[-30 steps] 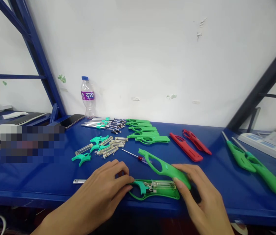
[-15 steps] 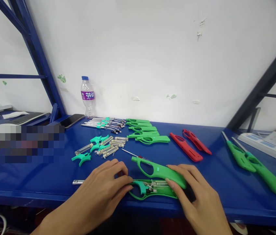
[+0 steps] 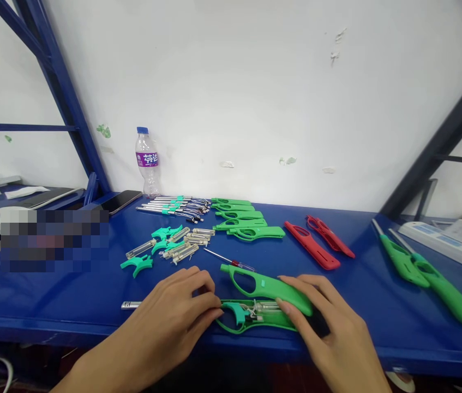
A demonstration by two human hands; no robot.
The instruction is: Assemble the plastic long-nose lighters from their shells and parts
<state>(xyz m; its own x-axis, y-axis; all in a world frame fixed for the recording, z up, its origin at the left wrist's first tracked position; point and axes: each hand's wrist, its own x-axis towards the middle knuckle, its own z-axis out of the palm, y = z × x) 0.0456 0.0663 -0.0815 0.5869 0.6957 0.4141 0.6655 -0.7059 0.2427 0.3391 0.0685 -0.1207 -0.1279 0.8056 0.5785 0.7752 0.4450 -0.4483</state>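
Observation:
My left hand [image 3: 177,314] is closed, thumb and fingers pinching the nozzle end of an opened green gas lighter [image 3: 274,322] at the table's front edge. A metal tube [image 3: 131,305] sticks out to the left past that hand. Inside the opened shell lie a teal trigger [image 3: 237,314], wires and a clear fuel tank [image 3: 267,307]. My right hand [image 3: 331,327] is closed around the wide end of a loose green casing half [image 3: 274,286], tilted just behind and partly over the opened lighter. A screwdriver [image 3: 231,261] lies behind it.
Several clear fuel tanks [image 3: 181,253] and teal triggers [image 3: 138,265] lie left of centre. Farther back are metal nozzle tubes [image 3: 169,207], green casings [image 3: 255,233] and a bottle [image 3: 148,166]. Red casings [image 3: 312,245], whole green lighters [image 3: 451,295] and a power strip [image 3: 451,245] are on the right.

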